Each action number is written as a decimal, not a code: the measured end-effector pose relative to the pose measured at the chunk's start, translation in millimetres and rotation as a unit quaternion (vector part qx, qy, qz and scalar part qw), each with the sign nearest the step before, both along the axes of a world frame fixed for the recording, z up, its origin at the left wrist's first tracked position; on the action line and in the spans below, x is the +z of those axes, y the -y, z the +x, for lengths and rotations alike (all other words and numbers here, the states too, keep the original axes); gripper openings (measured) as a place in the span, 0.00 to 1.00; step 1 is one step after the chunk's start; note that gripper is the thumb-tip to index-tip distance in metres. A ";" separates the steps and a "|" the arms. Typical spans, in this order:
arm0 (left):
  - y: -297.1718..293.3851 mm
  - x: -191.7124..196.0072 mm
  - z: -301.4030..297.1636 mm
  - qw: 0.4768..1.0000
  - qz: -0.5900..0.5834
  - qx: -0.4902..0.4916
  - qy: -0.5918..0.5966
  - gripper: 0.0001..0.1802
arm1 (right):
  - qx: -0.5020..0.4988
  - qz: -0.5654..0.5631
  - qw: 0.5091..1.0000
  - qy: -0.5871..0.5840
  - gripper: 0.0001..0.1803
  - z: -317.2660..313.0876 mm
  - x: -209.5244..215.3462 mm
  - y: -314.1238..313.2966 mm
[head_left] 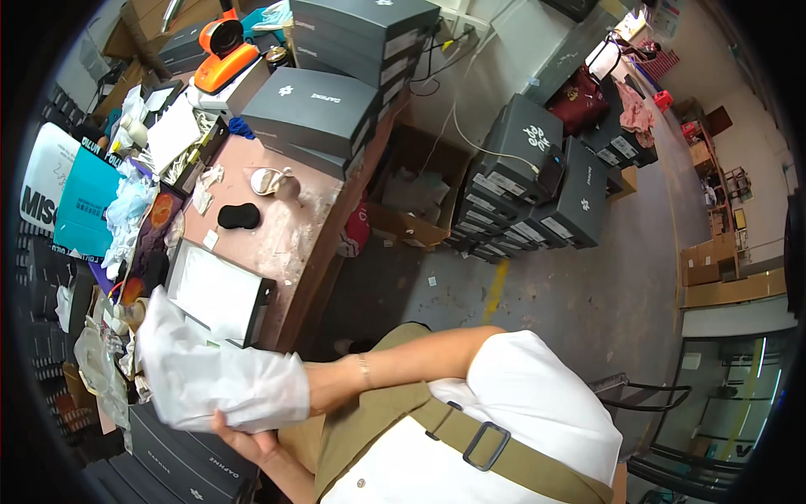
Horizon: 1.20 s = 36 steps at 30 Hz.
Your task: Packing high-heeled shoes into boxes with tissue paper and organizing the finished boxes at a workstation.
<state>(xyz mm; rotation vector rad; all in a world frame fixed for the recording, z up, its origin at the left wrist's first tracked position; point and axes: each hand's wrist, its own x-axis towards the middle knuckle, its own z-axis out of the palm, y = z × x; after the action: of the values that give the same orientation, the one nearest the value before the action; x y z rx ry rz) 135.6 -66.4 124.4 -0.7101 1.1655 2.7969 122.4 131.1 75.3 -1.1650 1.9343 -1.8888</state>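
Note:
A crumpled, thin white bag [218, 382] is pulled over my right hand, and its opening lies round my right wrist [336, 376], above which a thin bracelet shows. The bag hides the fingers of that hand. My left hand [252, 443] pinches the bag's lower edge near its opening. Just beyond the bag, an open shoe box [217, 290] with a white inside sits on the pinkish worktable [294, 244]. Closed dark grey shoe boxes [189, 458] lie below my left hand.
On the table are a black oval pad [239, 216], a small round container [267, 181], an orange device [225, 67] and stacked grey shoe boxes [311, 109]. Cloths and papers clutter the left side. More shoe boxes [537, 185] and an open carton [411, 214] stand on the floor beyond.

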 end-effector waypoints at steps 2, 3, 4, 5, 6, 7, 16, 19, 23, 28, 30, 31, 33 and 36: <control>17.3 4.8 -21.7 0.991 -0.091 0.099 0.006 0.33 | 0.109 0.014 0.962 0.250 0.32 2.3 16.9 -20.7; 21.7 -12.5 -26.5 0.974 -0.202 0.099 -0.022 0.32 | 0.067 -0.087 0.879 0.464 0.37 -1.0 16.8 -23.6; 11.9 -22.6 -31.8 0.943 -0.316 0.096 -0.050 0.30 | 0.017 -0.188 0.738 0.648 0.41 -5.2 12.8 -21.7; -1.9 -28.2 -29.7 0.932 -0.344 0.078 -0.087 0.26 | 0.061 -0.232 0.723 0.647 0.48 -17.4 10.2 -19.0; -28.7 -14.1 -32.6 0.918 -0.371 0.059 -0.125 0.23 | 0.075 -0.262 0.738 0.617 0.49 -30.6 24.3 -13.9; -35.3 -36.2 -25.5 0.943 -0.298 -0.099 -0.107 0.17 | 0.014 -0.274 0.787 0.553 0.46 -39.9 36.9 -6.5; -23.7 -35.3 -126.6 0.813 -0.423 -0.384 -0.110 0.22 | -0.287 -0.330 0.707 0.556 0.28 -63.9 -30.7 -98.6; -4.2 -85.2 -199.4 0.532 -0.769 -0.319 -0.154 0.38 | -0.296 -0.273 0.764 0.503 0.29 -109.6 -8.7 -123.6; 12.4 -132.7 -235.8 0.275 -0.821 -0.501 0.015 0.35 | -0.237 -0.218 0.802 0.504 0.29 -165.0 13.8 -127.4; 33.9 -133.0 -239.7 0.515 -0.772 -0.364 -0.082 0.13 | -0.192 -0.215 0.816 0.501 0.26 -187.5 -13.2 -101.7; 45.1 -67.5 -249.5 0.641 -0.736 -0.182 -0.121 0.11 | -0.162 -0.095 0.893 0.409 0.25 -198.3 -28.3 -80.6; 52.4 -30.0 -251.3 0.663 -0.726 -0.155 -0.091 0.12 | -0.150 -0.038 0.924 0.349 0.24 -210.5 -32.1 -69.0; 85.8 1.4 -239.7 0.617 -0.784 -0.049 -0.054 0.11 | -0.094 0.097 0.986 0.094 0.21 -240.6 -45.7 -22.0; 124.8 26.0 -213.0 0.601 -0.792 0.089 -0.063 0.10 | -0.016 0.156 0.949 0.275 0.26 -266.0 -28.9 45.8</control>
<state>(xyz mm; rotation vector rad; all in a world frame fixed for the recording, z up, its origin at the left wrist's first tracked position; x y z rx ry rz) -77.4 -191.2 150.4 -0.4831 3.5304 0.9985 -143.5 85.3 46.4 -0.4527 1.8322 -1.6090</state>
